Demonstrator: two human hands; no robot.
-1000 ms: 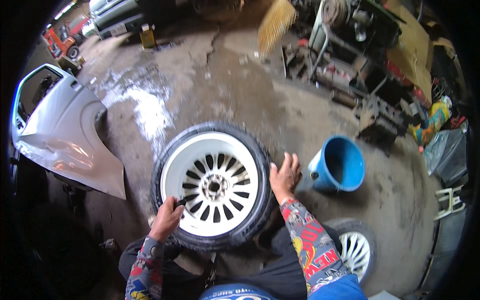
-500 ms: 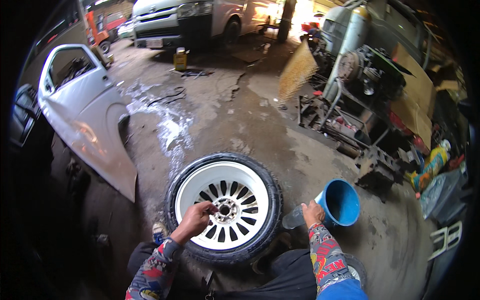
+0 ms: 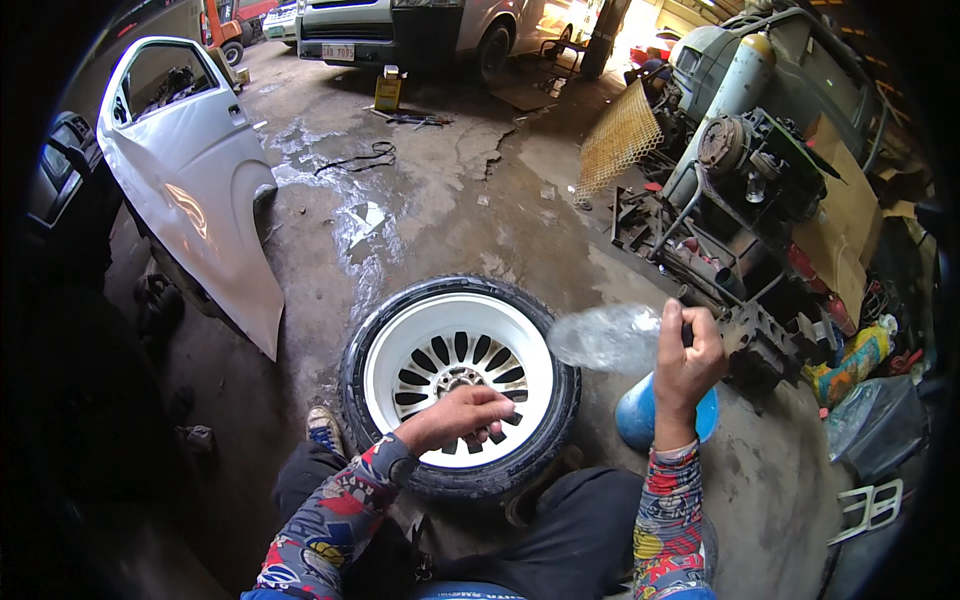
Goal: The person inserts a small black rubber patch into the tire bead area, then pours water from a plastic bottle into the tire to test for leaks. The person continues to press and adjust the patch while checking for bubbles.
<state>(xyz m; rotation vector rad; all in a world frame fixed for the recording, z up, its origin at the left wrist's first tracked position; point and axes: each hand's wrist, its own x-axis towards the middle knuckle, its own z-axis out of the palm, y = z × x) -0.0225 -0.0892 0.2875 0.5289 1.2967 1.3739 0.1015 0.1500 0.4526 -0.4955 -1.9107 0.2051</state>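
Note:
A car wheel (image 3: 372, 370), a white multi-spoke rim inside a black tyre, lies flat on the floor in front of me. My left hand (image 3: 462, 416) hovers over the spokes near the hub; its fingers are loosely bent and apart, with nothing visible in them. Raised to the right of the wheel, my right hand (image 3: 690, 345) is closed around one end of a clear plastic bottle (image 3: 606, 338). The bottle lies nearly level, its other end pointing left over the tyre's edge. Whether liquid is leaving it, I cannot tell. A blue bucket (image 3: 633, 415) stands below, partly hidden by my right wrist.
A silver car door panel (image 3: 190, 165) leans at the left. Wet patches (image 3: 365, 225) mark the floor ahead, near a yellow container (image 3: 388, 90). A van (image 3: 400, 35) is parked behind. Metal parts (image 3: 735, 150), a gas cylinder (image 3: 735, 85) and a plastic bag (image 3: 880, 425) crowd the right.
My right hand has lifted the bottle from beside the bucket and brought it up near the wheel. My left hand has shifted right across the rim. The view has tilted slightly.

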